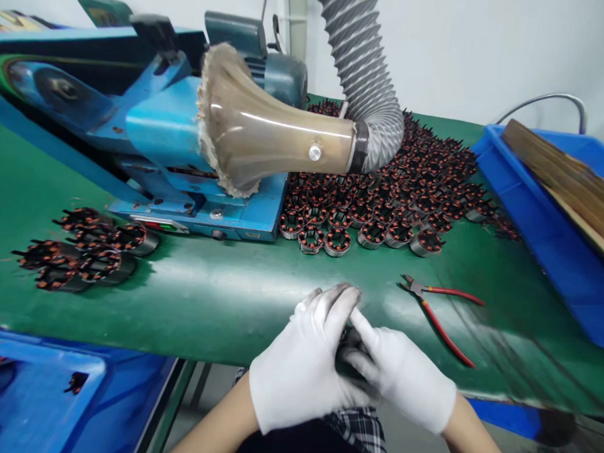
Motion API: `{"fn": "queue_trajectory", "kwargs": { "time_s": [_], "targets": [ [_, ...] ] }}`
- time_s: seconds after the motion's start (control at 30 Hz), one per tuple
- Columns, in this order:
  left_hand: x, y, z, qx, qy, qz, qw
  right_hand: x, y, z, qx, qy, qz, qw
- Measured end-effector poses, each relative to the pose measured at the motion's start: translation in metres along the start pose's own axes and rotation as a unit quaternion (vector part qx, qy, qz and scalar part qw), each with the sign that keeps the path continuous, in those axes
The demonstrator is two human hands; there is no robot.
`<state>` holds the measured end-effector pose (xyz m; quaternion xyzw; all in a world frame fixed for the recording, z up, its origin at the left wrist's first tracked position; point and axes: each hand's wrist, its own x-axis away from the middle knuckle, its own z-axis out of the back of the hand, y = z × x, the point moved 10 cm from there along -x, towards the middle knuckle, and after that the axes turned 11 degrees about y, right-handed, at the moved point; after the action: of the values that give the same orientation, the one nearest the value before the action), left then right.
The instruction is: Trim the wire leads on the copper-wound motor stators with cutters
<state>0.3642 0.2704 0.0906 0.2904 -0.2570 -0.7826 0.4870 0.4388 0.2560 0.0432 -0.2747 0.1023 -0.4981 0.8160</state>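
My left hand (309, 360) and my right hand (400, 371), both in white gloves with smudged fingertips, are closed together at the front edge of the green bench. Between them is a dark part (347, 342), mostly covered by fingers, which looks like a motor stator. To their right lies a pair of red-handled cutting pliers (419, 290) with its jaws toward the left and handles spread. Past my fingers, many copper-wound stators (337, 240) stand packed together. A smaller group of stators (100, 264) sits at the left.
A blue belt machine (166, 127) with a tan funnel hood (280, 135) and grey hose (369, 62) stands behind. A blue bin (542, 217) holding brown boards (569, 171) is at the right. Another blue bin (44, 402) with parts sits lower left.
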Motion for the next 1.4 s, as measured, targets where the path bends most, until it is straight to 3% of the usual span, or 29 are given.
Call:
{"fn": "queue_trajectory", "kwargs": {
  "time_s": [0.1,0.2,0.33,0.47,0.63,0.73,0.77,0.83,0.9,0.97,1.07,1.23,1.3,1.4],
  "targets": [
    [-0.001,-0.009,-0.016,-0.009,-0.054,0.033,0.998,-0.007,0.002,-0.015,0.016,-0.004,0.017,1.000],
    [-0.001,-0.014,-0.024,-0.037,-0.087,0.022,0.995,-0.004,0.010,-0.008,0.016,0.061,0.000,0.998],
    [0.000,-0.014,-0.029,-0.070,-0.120,0.004,0.990,0.002,0.020,-0.001,-0.136,0.092,-0.076,0.983],
    [0.002,-0.011,-0.035,-0.114,-0.129,-0.029,0.985,0.001,0.027,-0.014,-0.332,0.042,-0.170,0.927],
    [0.003,-0.006,-0.035,-0.137,-0.063,-0.058,0.987,0.006,0.041,-0.015,-0.467,0.040,-0.222,0.855],
    [0.004,-0.004,-0.036,-0.146,-0.050,-0.063,0.986,0.017,0.065,0.009,-0.515,0.150,-0.233,0.811],
    [0.004,-0.004,-0.037,-0.151,-0.049,-0.063,0.985,0.023,0.073,0.022,-0.486,0.210,-0.232,0.816],
    [0.003,-0.004,-0.036,-0.159,-0.044,-0.063,0.984,0.031,0.074,0.042,-0.360,0.290,-0.207,0.862],
    [0.002,-0.003,-0.034,-0.163,-0.038,-0.061,0.984,0.028,0.053,0.044,-0.209,0.293,-0.143,0.922],
    [0.001,-0.003,-0.034,-0.161,-0.035,-0.057,0.985,0.023,0.027,0.038,-0.108,0.293,-0.061,0.948],
    [0.002,-0.003,-0.034,-0.161,-0.039,-0.046,0.985,0.026,0.013,0.039,-0.040,0.339,-0.015,0.940],
    [0.003,-0.004,-0.036,-0.168,-0.051,-0.037,0.984,0.056,0.044,0.075,-0.009,0.432,-0.104,0.896],
    [0.003,-0.005,-0.036,-0.171,-0.053,-0.037,0.983,0.062,0.048,0.079,-0.039,0.422,-0.111,0.899],
    [0.002,-0.005,-0.036,-0.175,-0.054,-0.036,0.982,0.049,0.028,0.064,-0.049,0.341,-0.050,0.938]
  ]
}}
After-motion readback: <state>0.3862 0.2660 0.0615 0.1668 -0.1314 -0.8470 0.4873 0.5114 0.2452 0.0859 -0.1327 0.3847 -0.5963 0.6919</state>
